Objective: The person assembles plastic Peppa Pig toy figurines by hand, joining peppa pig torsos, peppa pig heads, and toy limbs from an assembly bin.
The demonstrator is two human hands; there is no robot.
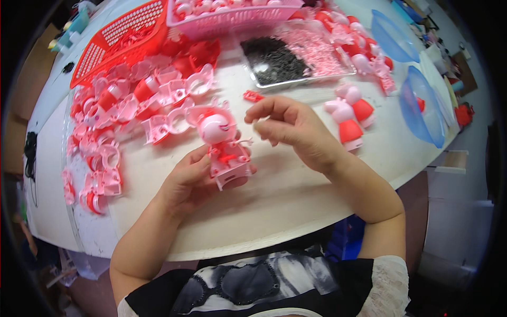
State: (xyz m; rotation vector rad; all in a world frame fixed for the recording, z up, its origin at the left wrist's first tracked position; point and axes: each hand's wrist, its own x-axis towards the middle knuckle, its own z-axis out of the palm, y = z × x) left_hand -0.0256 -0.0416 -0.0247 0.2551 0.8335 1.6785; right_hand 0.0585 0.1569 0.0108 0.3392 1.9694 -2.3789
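Note:
My left hand [185,177] is closed round an opened pink and red plastic toy figure [216,129], held over the table a little left of the middle. Its round head is on top, and the hollow body below shows red and pink parts inside. Just right of the figure, my right hand [288,127] hovers with its fingers curled and the thumb near the index finger. Whatever may be between those fingertips is too small to make out. Beyond my right hand lies a small red part [253,95] on the table.
Pink and red shell halves [127,108] crowd the left. Behind are a red basket [113,39], a pink basket [232,24] of round parts, and a clear tray [296,80] of black and pink small pieces. Figures [348,124] and blue bowls [422,105] are at right.

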